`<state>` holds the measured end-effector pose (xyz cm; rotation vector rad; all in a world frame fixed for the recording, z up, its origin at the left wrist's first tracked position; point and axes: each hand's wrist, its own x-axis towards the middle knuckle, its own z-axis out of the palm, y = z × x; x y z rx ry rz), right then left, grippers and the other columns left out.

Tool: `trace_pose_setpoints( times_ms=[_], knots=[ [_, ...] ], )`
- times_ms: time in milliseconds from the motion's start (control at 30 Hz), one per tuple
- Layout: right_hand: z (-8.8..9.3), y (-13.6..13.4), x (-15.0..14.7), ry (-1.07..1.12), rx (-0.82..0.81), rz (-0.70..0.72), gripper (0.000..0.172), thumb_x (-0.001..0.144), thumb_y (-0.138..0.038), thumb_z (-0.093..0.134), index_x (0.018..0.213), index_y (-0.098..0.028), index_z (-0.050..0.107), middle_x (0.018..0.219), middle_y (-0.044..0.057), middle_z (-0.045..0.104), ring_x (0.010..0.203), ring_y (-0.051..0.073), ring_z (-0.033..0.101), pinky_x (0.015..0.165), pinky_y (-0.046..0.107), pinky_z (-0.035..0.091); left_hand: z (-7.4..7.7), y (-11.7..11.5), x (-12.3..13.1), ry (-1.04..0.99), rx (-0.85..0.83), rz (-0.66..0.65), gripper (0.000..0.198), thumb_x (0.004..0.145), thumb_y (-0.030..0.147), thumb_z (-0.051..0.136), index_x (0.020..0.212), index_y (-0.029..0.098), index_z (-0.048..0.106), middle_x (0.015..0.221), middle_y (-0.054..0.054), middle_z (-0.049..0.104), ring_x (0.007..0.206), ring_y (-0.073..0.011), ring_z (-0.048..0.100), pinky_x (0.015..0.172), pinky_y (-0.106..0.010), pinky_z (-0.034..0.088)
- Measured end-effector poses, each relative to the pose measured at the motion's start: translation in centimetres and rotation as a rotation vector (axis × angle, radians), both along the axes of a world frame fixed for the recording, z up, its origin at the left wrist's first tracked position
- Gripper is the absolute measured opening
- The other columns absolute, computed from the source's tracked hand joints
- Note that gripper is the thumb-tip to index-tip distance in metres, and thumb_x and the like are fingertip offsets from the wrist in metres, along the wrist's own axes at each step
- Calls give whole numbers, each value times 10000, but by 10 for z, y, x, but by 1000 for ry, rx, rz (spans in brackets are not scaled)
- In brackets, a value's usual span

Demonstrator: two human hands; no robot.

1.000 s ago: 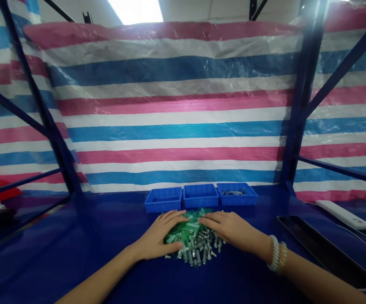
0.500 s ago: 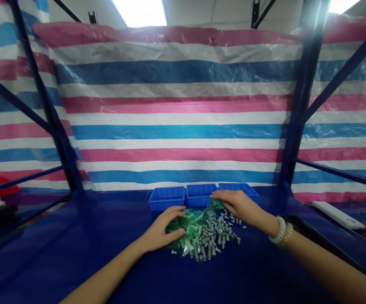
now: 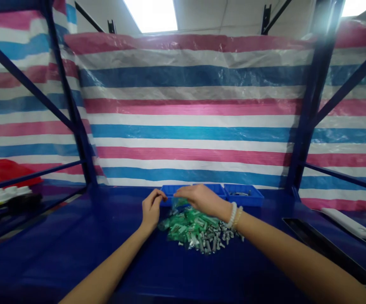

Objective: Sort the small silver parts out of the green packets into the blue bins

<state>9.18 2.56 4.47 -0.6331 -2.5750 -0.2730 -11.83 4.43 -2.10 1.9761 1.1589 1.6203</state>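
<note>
A green, see-through plastic bag lies on the blue tabletop, partly over a pile of small metal bolts. The bolts spill out at the bag's right and front. Over the bag's back edge is my right hand, its fingers closed on a raised fold of the green plastic. My left hand is held just left of the bag, thumb and fingers pinched together. Whatever those fingertips hold, if anything, is too small to make out. Two light beaded bracelets circle my right wrist.
Three blue bins stand behind the pile: a left bin, a middle bin and a right bin with metal pieces inside. A flat black panel and a white bar lie at right. Blue rack posts flank the table.
My right hand has moved left across the pile, drawing the green plastic with it. My left hand has lifted off the bag and its spread fingers have closed. The view has shifted slightly left.
</note>
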Motion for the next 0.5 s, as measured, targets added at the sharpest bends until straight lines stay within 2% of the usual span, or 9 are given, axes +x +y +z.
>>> trace_pose_setpoints(
  times_ms=[100,167,233,300,400,500],
  knots=[
    [-27,-6,-17,-97,5,60,387,918,-80,494,1256,-259,559,1299,74,602,1152,220,579,938,383,479,-6,8,-6,-5,-41,44,266,863,233,399,660,174,559,618,8,576,641,-158,552,632,-263,450],
    [-40,-13,-16,-137,10,80,419,941,-116,479,1330,-274,488,1402,95,502,1268,252,476,1009,458,416,-11,12,-7,40,-97,14,267,894,274,481,668,157,563,601,27,556,576,-129,538,588,-256,455],
    [-45,-22,-7,-125,-7,72,460,967,-180,451,1413,-269,375,1495,120,361,1365,277,333,1063,522,338,-15,14,-6,78,-144,-13,269,912,321,537,726,133,585,643,28,574,569,-112,552,581,-259,475],
    [-46,-34,8,-9,-54,26,474,983,-225,417,1445,-241,310,1511,137,312,1387,267,279,1085,515,316,-18,15,-4,98,-171,-22,260,919,342,547,797,120,604,708,15,605,598,-111,578,591,-266,498],
    [-47,-56,34,258,-152,-83,380,977,-171,399,1355,-198,428,1330,130,509,1252,218,445,1040,421,402,-19,15,-2,111,-184,-21,240,924,334,543,850,117,614,756,3,622,624,-116,594,598,-270,512],
    [-56,-80,59,331,-209,-171,225,920,-103,467,1065,-198,609,1022,81,629,1014,222,557,906,391,481,-19,14,-2,114,-169,-16,246,924,336,542,831,118,610,737,8,613,613,-114,586,592,-266,505]
  ],
)
